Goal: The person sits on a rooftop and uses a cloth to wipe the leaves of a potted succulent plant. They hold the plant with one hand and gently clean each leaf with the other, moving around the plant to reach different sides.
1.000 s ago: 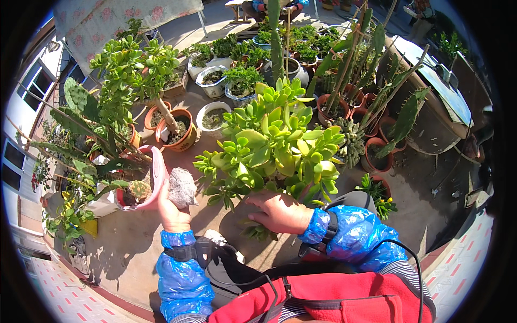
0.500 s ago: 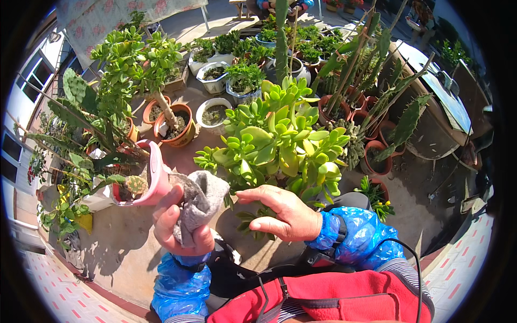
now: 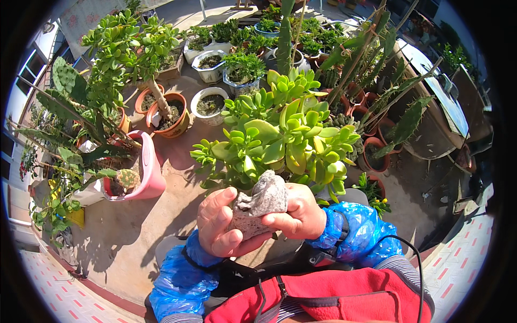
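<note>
A crumpled grey rag (image 3: 261, 207) is held up between my two hands in front of my body. My left hand (image 3: 219, 223) supports it from the left and below, with its fingers curved and slightly spread. From the other side, my right hand (image 3: 301, 212) grips the rag, its thumb across the near face. Just beyond the hands stands a large bushy succulent (image 3: 280, 134) with thick, glossy green leaves. The rag and both hands cover its lower part, and its pot is hidden.
To the left are a pink pot (image 3: 153, 175) with a small cactus and a tree-like succulent in an orange pot (image 3: 175, 129). A white pot (image 3: 210, 105) stands farther back. Spiny cactus stems (image 3: 404, 126) lean on the right, above several terracotta pots (image 3: 375, 156).
My left hand has brought the rag rightward to my right hand, which now grips it too. The view has shifted slightly.
</note>
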The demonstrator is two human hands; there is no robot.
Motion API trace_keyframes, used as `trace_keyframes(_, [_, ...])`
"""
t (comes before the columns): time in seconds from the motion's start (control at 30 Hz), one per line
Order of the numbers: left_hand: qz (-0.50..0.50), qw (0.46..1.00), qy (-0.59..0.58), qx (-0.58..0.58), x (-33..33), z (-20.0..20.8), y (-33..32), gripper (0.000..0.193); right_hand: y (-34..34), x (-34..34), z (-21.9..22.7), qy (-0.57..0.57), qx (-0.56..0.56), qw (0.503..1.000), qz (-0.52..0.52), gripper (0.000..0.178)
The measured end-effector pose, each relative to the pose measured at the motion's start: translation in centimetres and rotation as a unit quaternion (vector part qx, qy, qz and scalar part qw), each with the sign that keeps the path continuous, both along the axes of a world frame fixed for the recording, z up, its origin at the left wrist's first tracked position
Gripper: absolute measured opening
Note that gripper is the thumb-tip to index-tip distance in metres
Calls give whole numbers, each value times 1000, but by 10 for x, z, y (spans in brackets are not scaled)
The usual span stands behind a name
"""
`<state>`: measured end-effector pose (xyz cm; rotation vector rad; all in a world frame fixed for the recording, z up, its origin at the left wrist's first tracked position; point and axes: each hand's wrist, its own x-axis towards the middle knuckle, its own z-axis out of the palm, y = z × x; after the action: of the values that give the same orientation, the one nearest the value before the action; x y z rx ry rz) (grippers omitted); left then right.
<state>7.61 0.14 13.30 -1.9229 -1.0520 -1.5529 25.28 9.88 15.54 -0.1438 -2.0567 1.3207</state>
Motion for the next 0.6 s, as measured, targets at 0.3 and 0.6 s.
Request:
trace_keyframes(0.3, [-98, 964, 53, -243, -6, 11, -38, 70, -3, 1, -8, 14, 100, 992, 79, 39])
trace_keyframes(0.6, [-49, 934, -104, -337, -7, 22, -46, 72, 0, 5, 0, -12, 128, 990, 61, 54])
